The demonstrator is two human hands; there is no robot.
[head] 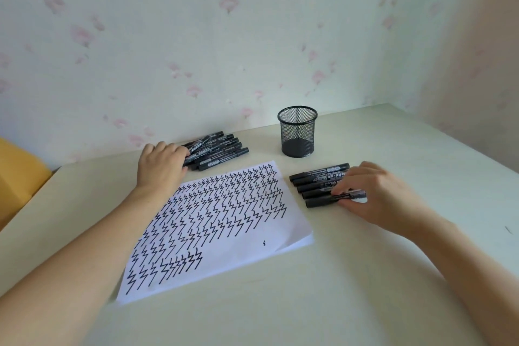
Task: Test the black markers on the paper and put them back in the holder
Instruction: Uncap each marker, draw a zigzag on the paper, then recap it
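A smooth, pale cream table point(365, 275) stands in a corner of walls papered in faint pink flowers on pale green. On it lies a white sheet of paper point(247, 244), set askew, its surface filled with rows of black zigzag strokes; one small mark sits alone near its right lower part. A second sheet edge shows beneath its right corner. Behind the paper stands the holder point(297, 131), a black wire-mesh cylinder with a solid dark base, upright and with no marker visible inside.

Two groups of black markers lie on the table, each marker a slim matt cylinder with a printed grey label. The far pile point(217, 150) lies loosely stacked behind the paper's upper left edge, near the wall. The near row point(317, 184) lies just right of the paper, five or so markers side by side, caps pointing left.

The left hand point(161, 166) reaches forward, palm down, fingers curled over the left ends of the far pile and touching them; whether it actually grips one cannot be told. The right hand point(373, 191) lies palm down at the right ends of the near row, its fingers and thumb pinching the nearest marker point(325, 201) of that row. Both forearms are bare. A yellow object point(19, 174) shows at the left edge.
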